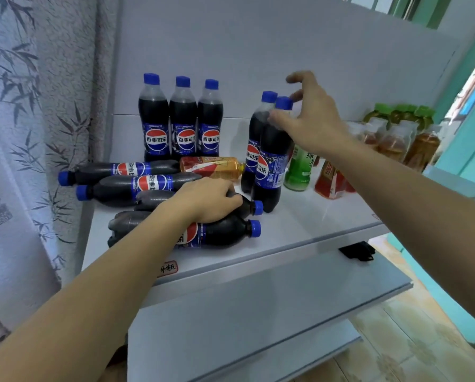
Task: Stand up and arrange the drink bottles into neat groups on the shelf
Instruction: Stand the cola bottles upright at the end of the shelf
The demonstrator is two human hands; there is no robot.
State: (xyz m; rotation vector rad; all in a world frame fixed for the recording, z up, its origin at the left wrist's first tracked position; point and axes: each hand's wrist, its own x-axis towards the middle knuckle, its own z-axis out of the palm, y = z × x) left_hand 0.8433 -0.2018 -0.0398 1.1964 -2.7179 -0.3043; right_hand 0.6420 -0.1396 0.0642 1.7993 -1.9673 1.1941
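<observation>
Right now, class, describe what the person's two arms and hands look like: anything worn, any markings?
Both forearms are bare, with no sleeves in view. The left hand and right hand wear no gloves, and no rings, watch or bracelets show. No markings can be seen on either arm.

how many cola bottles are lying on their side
4 lying cola bottles: one at the back left, one in front of it, one under the left hand with its cap showing, one nearest the shelf edge. None looks hidden.

Bare shelf (299,230) lies open below the right fingers (279,118), flanked by lying cola bottles (137,186) leftward and tea bottles (396,139) rightward.
</observation>
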